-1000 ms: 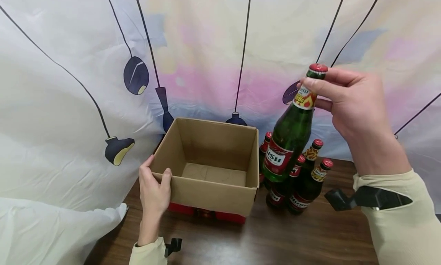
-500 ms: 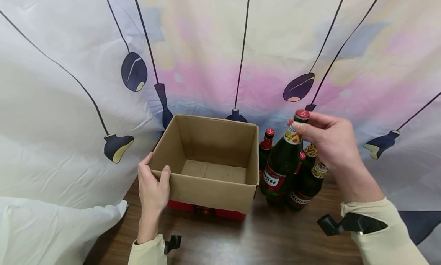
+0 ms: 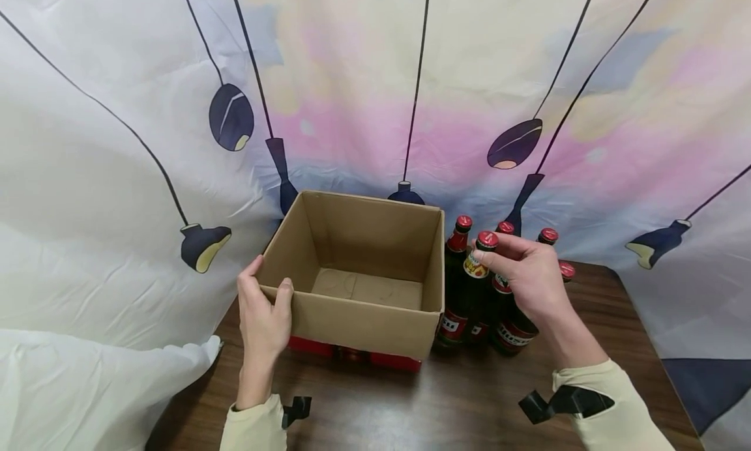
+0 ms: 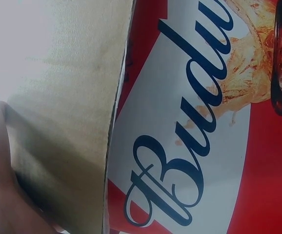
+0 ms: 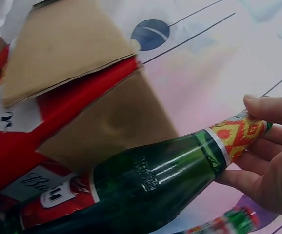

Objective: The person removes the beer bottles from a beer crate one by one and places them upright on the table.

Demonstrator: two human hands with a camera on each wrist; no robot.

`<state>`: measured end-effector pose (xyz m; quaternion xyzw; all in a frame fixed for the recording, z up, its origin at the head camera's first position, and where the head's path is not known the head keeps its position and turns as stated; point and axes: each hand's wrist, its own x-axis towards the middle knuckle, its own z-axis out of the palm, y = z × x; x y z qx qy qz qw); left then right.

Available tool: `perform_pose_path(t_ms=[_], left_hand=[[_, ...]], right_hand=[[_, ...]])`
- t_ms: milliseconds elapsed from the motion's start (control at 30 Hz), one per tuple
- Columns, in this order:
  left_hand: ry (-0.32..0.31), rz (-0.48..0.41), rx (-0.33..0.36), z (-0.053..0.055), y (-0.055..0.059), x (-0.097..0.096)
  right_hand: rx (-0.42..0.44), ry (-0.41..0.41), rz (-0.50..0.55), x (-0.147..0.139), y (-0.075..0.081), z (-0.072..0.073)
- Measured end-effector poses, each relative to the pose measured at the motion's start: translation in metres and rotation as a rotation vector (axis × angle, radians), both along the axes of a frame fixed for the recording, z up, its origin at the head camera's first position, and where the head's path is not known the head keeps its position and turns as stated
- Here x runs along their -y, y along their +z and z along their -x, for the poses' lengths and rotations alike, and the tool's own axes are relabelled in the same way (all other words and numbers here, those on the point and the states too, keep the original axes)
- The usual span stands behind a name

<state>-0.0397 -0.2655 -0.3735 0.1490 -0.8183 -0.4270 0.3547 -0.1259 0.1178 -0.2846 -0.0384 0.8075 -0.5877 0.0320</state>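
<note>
An open cardboard box (image 3: 364, 320) stands on the table, its flaps folded down over red printed sides. My left hand (image 3: 264, 324) grips the box's near left corner, thumb at the near rim. Just right of the box, my right hand (image 3: 534, 278) holds a green beer bottle (image 3: 466, 291) by its neck, under the red cap. That beer bottle (image 5: 160, 175) lies across the right wrist view, with a patterned neck label between thumb and fingers. In the head view it is nearly upright; I cannot tell whether its base touches the table.
Several more capped bottles (image 3: 516, 334) stand close together behind and right of the held one, partly hidden by my right hand. Behind the table (image 3: 469, 399) hangs a printed curtain (image 3: 352, 99). White cloth (image 3: 105, 392) covers the near left side.
My right hand has lowered the beer bottle and moved it left, from above the other bottles to beside the box. My left hand has kept its hold on the box corner.
</note>
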Motion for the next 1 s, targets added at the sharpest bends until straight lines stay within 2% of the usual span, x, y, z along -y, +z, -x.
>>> perform_pose_path(t_ms=[167, 300, 467, 600, 1000], left_hand=[[-0.007, -0.001, 0.003, 0.001, 0.000, 0.000], [-0.012, -0.002, 0.007, 0.002, 0.000, 0.000], [-0.021, -0.001, 0.009, 0.003, 0.000, 0.000], [-0.026, 0.003, 0.007, 0.003, -0.001, 0.000], [-0.003, -0.004, 0.022, -0.001, 0.000, 0.000]], right_hand=[[0.002, -0.044, 0.015, 0.004, -0.017, 0.001], [-0.003, -0.062, 0.052, 0.009, -0.027, 0.003], [0.020, -0.102, 0.051, 0.015, -0.038, 0.006], [0.026, -0.139, 0.067, 0.020, -0.045, 0.007], [-0.051, -0.232, 0.093, 0.037, -0.056, 0.009]])
